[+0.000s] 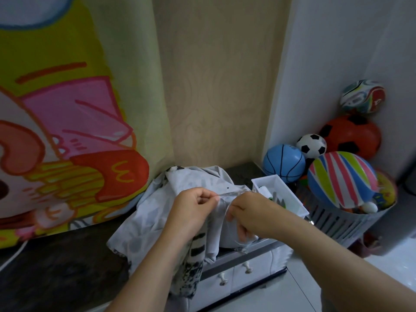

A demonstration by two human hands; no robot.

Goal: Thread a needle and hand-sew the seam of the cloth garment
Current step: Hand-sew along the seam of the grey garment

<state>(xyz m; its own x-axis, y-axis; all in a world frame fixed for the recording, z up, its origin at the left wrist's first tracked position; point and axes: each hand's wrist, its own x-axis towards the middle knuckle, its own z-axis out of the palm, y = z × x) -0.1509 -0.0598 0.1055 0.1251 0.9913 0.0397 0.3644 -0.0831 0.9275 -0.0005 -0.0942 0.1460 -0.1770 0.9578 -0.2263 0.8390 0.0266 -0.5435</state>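
- My left hand (193, 208) is pinching a raised edge of the cloth garment (153, 212) between curled thumb and fingertips.
- My right hand (249, 212), just at its three o'clock, is gripping the same stretched edge, fingers curled round the fabric.
- A needle or thread is proving too fine for me to make out in either hand.
- The garment is lying bunched on the dark countertop (67, 266), spreading toward nine o'clock and hanging over the front edge at six o'clock, in front of the white drawers (236, 278).
- A white box (265, 179) is sitting at two o'clock, just beside my right hand.
- A slatted basket (337, 224) is standing at three o'clock, holding a striped ball (342, 179) and, beside it, a blue ball (284, 163).
- A cartoon banner (67, 131) is hanging at ten o'clock.
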